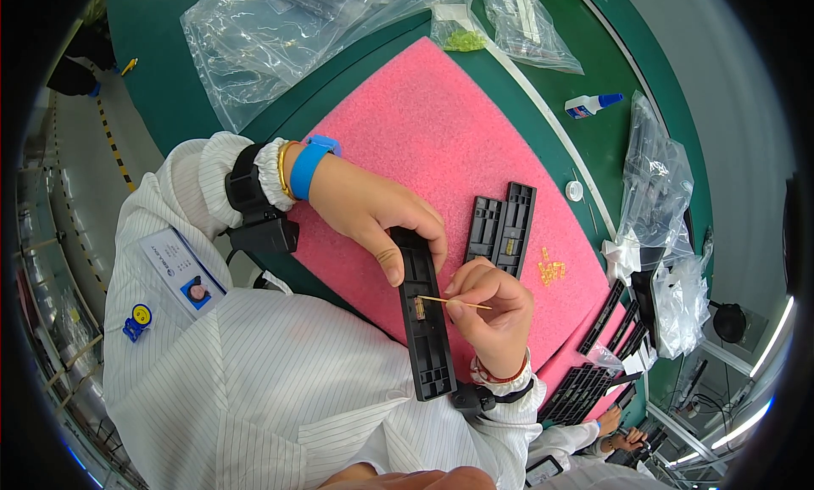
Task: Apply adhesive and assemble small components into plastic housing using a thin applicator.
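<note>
Left hand (pixel 373 214) grips the far end of a long black plastic strip (pixel 424 316), held over the pink foam mat (pixel 441 125). Right hand (pixel 492 308) pinches a thin wooden stick (pixel 454 302), tip touching a small brass part on the strip. Two more black strips (pixel 502 227) lie just right.

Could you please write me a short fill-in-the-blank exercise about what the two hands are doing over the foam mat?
1. The left hand holds a long ____ plastic part.
2. The right hand pinches a thin wooden ____ against that part.
3. The work lies over a ____ foam mat.
4. The left wrist wears a ____ band.

Missing words: black; stick; pink; blue
</note>
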Tool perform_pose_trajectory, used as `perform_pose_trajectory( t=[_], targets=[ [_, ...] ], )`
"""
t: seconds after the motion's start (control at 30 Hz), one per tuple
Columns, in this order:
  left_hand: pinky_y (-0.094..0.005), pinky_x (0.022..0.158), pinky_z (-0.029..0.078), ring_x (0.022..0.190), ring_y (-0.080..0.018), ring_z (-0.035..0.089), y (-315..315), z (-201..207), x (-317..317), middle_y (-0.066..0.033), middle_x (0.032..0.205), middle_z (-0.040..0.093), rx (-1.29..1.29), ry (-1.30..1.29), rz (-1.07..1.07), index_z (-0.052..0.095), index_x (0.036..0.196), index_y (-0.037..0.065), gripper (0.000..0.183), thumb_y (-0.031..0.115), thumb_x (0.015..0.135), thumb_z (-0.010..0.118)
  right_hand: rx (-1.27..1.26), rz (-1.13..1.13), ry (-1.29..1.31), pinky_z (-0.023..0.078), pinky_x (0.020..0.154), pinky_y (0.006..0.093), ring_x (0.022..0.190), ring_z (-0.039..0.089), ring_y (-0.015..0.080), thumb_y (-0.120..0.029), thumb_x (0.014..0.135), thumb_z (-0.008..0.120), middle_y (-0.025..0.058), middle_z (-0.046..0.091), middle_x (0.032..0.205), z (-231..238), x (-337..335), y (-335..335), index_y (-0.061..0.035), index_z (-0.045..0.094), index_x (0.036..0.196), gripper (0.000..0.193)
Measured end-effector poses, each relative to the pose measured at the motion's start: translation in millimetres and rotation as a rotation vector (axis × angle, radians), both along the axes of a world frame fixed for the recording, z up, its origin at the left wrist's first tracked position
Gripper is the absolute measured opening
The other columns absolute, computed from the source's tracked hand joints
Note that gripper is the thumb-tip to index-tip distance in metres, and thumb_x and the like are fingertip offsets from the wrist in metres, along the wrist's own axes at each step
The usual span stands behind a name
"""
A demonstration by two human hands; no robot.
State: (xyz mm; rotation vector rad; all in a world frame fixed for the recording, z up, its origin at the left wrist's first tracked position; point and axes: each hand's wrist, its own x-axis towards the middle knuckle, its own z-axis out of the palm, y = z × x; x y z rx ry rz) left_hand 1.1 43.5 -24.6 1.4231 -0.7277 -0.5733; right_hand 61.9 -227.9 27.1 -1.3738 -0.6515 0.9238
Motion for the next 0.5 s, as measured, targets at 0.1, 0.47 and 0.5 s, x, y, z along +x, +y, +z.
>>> perform_pose_trajectory(
  t=[0.1, 0.47, 0.5],
  targets=[
    [-0.0413, 0.098, 0.048, 0.114, -0.0296, 0.063, 0.5, 0.7, -0.2, -0.0136, 0.122, 0.063, 0.002, 0.006, 0.002, 0.06, 0.132, -0.001, 0.057, 0.038, 0.095, 0.08, 0.013, -0.017, 0.005, 0.049, 0.082, 0.0344, 0.085, 0.062, 0.0201, 0.009, 0.083, 0.078, 0.0043, 0.065, 0.079, -0.1, -0.7, 0.3, -0.0029, 0.067, 0.085, 0.016],
    [-0.0413, 0.098, 0.049, 0.115, -0.0296, 0.064, -3.7, -1.5, -3.0, -0.0134, 0.123, 0.065, 0.005, -0.07, 0.079, 0.062, 0.131, 0.001, 0.058, 0.034, 0.09, 0.085, 0.046, -0.399, 0.024, 0.045, 0.077, 0.0294, 0.082, 0.057, 0.0145, 0.002, 0.096, 0.072, 0.0083, 0.068, 0.09, -8.1, 21.8, -9.0, -0.0028, 0.065, 0.094, 0.009],
    [-0.0415, 0.099, 0.05, 0.115, -0.0298, 0.064, -3.4, -0.5, -2.5, -0.0131, 0.122, 0.065, 0.021, -0.09, 0.099, 0.062, 0.131, 0.001, 0.059, 0.034, 0.089, 0.086, 0.063, -0.427, -0.008, 0.043, 0.076, 0.0281, 0.081, 0.056, 0.0123, -0.003, 0.099, 0.071, 0.0077, 0.069, 0.09, -9.2, 25.9, -9.8, -0.0028, 0.065, 0.094, 0.008]
  ],
)
